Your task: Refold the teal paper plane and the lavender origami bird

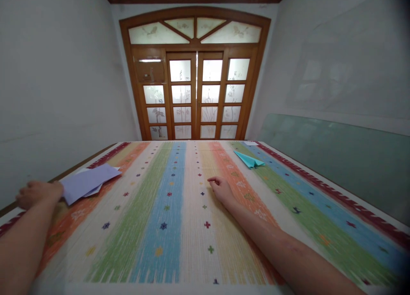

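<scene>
My left hand [40, 193] is at the left edge of the table, with its fingers bent. What they hold, if anything, is hidden. Right beside its wrist side lie sheets of paper, a pale purple sheet [88, 181] on top of a white one [94, 191]. My right hand [221, 190] rests on the striped tablecloth [174, 243] near the middle, fingers loosely bent and a little apart, holding nothing I can see. Farther back and to the right of it sits a folded turquoise paper plane [248, 159].
A small white piece [251, 143] lies at the table's far right end. Walls stand close on both sides, and a pale green panel [320, 154] leans along the right one. Wooden doors with glass panes [195, 94] are beyond the far end.
</scene>
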The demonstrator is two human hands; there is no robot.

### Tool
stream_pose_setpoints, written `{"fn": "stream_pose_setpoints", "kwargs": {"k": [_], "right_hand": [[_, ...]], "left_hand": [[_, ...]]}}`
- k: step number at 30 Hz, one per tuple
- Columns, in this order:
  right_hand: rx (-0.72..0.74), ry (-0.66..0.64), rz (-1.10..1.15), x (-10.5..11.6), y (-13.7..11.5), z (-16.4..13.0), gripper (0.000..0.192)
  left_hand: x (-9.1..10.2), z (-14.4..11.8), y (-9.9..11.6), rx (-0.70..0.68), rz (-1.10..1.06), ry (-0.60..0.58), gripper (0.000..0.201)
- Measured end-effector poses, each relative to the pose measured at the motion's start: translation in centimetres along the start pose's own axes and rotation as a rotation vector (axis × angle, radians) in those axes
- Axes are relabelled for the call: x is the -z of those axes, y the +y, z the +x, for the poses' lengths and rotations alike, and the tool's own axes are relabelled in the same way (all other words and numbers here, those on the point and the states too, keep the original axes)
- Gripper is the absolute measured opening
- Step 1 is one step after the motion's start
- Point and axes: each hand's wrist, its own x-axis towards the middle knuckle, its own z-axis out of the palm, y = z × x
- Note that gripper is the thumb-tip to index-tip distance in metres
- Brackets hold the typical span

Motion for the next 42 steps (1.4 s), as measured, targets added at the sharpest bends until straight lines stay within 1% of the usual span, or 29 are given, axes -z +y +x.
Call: {"fn": "stream_pose_setpoints", "kwargs": {"k": [1, 2, 5, 7, 9, 11, 13, 15, 18, 20, 23, 26, 29, 31, 36, 39, 42], "right_hand": [[-0.012, -0.024, 0.002, 0.1, 0.0, 0.1, 0.025], [-0.026, -0.053, 0.005, 0.2, 0.1, 0.2, 0.024], [-0.060, -0.148, 0.022, 0.8, 0.4, 0.4, 0.020], [-0.067, -0.194, 0.029, 1.2, 0.7, 0.6, 0.019], [-0.063, -0.218, 0.019, 1.4, 1.0, 1.0, 0.019], [-0.056, -0.216, -0.019, 1.6, 1.5, 1.6, 0.021], [-0.042, -0.186, -0.088, 2.2, 2.1, 2.5, 0.024], [-0.015, -0.131, -0.181, 3.3, 2.9, 3.6, 0.025], [0.038, -0.030, -0.341, 6.3, 4.5, 4.9, 0.024], [0.040, 0.020, -0.452, 8.8, 5.8, 5.4, 0.023], [0.025, 0.102, -0.606, 12.3, 7.8, 5.4, 0.027], [0.009, 0.186, -0.735, 14.6, 9.4, 5.3, 0.031], [-0.006, 0.228, -0.839, 15.3, 10.4, 5.7, 0.036], [-0.009, 0.215, -0.895, 15.3, 10.8, 6.1, 0.038], [-0.016, 0.098, -0.987, 14.7, 11.5, 7.6, 0.037], [-0.071, 0.047, -1.017, 14.7, 12.1, 8.4, 0.041], [-0.131, -0.002, -1.034, 14.8, 12.6, 8.9, 0.047]], "left_hand": [[0.0, -0.3, 0.9, 0.056, 0.010, 0.051, 0.065], [0.1, -0.8, 2.0, -0.007, 0.009, 0.085, 0.062], [0.7, -3.2, 6.1, -0.407, -0.005, 0.206, 0.047], [1.0, -5.3, 9.1, -0.593, -0.012, 0.254, 0.044], [0.8, -7.4, 12.1, -0.763, -0.005, 0.231, 0.044], [-0.1, -9.6, 14.7, -0.906, -0.005, 0.189, 0.044], [-1.4, -11.6, 16.7, -1.000, 0.005, 0.124, 0.044], [-3.0, -13.3, 18.0, -1.058, -0.006, 0.057, 0.043], [-5.1, -15.1, 18.8, -1.050, -0.033, -0.012, 0.044], [-6.2, -15.5, 18.9, -1.060, -0.026, -0.044, 0.044], [-7.2, -15.1, 18.8, -1.048, -0.041, -0.097, 0.043], [-7.9, -14.4, 18.6, -1.046, -0.051, -0.167, 0.045], [-8.2, -14.1, 18.5, -1.027, -0.051, -0.205, 0.045], [-8.1, -14.2, 18.5, -1.014, -0.051, -0.223, 0.044], [-7.3, -14.9, 18.4, -1.002, -0.041, -0.235, 0.046], [-6.5, -15.4, 18.4, -0.973, -0.016, -0.277, 0.045], [-5.8, -15.8, 18.4, -0.956, 0.016, -0.293, 0.045]]}}
